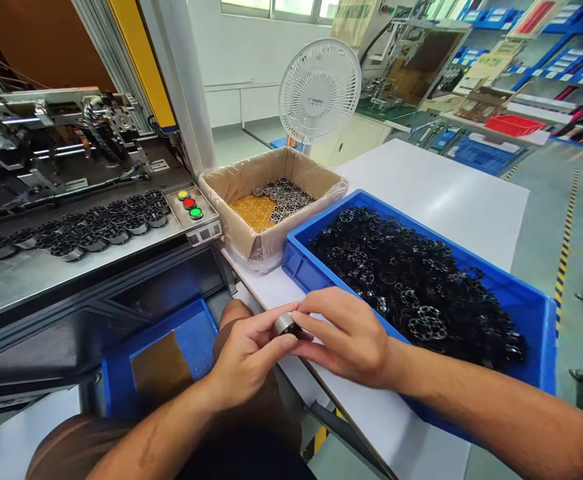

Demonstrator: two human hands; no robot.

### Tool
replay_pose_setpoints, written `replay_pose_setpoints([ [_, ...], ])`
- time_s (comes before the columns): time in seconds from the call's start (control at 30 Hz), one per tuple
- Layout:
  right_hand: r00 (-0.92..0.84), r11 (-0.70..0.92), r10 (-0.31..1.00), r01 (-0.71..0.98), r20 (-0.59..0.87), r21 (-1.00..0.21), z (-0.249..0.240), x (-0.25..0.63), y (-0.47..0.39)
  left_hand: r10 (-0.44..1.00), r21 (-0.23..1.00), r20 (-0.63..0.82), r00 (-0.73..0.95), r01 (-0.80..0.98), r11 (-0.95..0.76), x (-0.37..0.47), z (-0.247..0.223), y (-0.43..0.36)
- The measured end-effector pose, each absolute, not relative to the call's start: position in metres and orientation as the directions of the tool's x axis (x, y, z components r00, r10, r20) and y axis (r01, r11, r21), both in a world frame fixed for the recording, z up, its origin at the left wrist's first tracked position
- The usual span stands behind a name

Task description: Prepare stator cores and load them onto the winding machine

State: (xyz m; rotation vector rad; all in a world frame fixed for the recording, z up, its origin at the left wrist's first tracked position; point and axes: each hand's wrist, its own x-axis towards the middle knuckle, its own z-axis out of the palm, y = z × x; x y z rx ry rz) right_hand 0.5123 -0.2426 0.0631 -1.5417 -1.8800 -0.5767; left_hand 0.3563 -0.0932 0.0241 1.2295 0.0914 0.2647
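We are holding a small round part (286, 325), silvery around its side and black within, low in the middle of our view, just in front of the white table (451, 170)'s near edge. Our left hand (246, 353) is gripping it narrowly, with thumb and fingers curling about its left side, and our right hand (349, 333) is pinching it from the other side, though we are not seeing every fingertip. Our right forearm is reaching across the near side of a blue crate (297, 265), which is holding a heap of black pieces (396, 273). Just beside the crate, a plastic-lined cardboard box (241, 243) is holding round parts (291, 193) over a patterned brown layer. To our left, rows of round black-and-silver parts (94, 230) are resting on a metal bench (1, 283) before a machine, and a button panel (204, 233) is showing yellow, red and green buttons. Beyond the box, a white fan (320, 91) is standing, and below the bench a blue tray (199, 333) is lying near our knee
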Motion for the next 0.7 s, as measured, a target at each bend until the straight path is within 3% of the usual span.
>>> replay_pose_setpoints([
  [0.07, 0.042, 0.044, 0.744, 0.993, 0.667, -0.112, 0.066, 0.551, -0.248, 0.254, 0.971, 0.116, 0.960, -0.163, 0.173, 0.354, 0.024, -0.088],
  [0.1, 0.249, -0.183, 0.758, 0.968, 0.603, -0.170, 0.066, 0.575, -0.251, 0.262, 0.977, 0.126, 0.957, -0.165, 0.134, 0.353, 0.023, -0.084],
  [0.17, 0.707, -0.708, 0.646, 0.696, 0.288, -0.122, 0.060, 0.624, -0.257, 0.290, 0.979, 0.102, 0.952, -0.148, 0.140, 0.354, 0.022, -0.074],
  [0.2, 0.768, -0.768, 0.611, 0.634, 0.190, -0.090, 0.053, 0.644, -0.260, 0.301, 0.976, 0.070, 0.951, -0.127, 0.175, 0.355, 0.020, -0.070],
  [0.33, 0.844, -0.844, 0.536, 0.536, -0.024, -0.014, 0.014, 0.682, -0.267, 0.313, 0.947, 0.008, 0.950, -0.108, 0.303, 0.361, 0.015, -0.060],
  [0.43, 0.848, -0.849, 0.529, 0.529, -0.043, -0.006, -0.001, 0.685, -0.271, 0.355, 0.971, 0.090, 0.930, -0.161, 0.175, 0.362, 0.015, -0.061],
  [0.57, 0.799, -0.799, 0.594, 0.599, 0.092, -0.053, 0.023, 0.679, -0.268, 0.364, 0.938, 0.287, 0.886, -0.184, -0.292, 0.357, 0.022, -0.061],
  [0.63, 0.747, -0.748, 0.631, 0.657, 0.210, -0.091, 0.043, 0.660, -0.261, 0.336, 0.892, 0.362, 0.869, -0.218, -0.397, 0.355, 0.027, -0.059],
  [0.7, 0.644, -0.631, 0.691, 0.759, 0.328, -0.160, 0.059, 0.622, -0.255, 0.330, 0.883, 0.403, 0.854, -0.267, -0.387, 0.353, 0.031, -0.057],
])
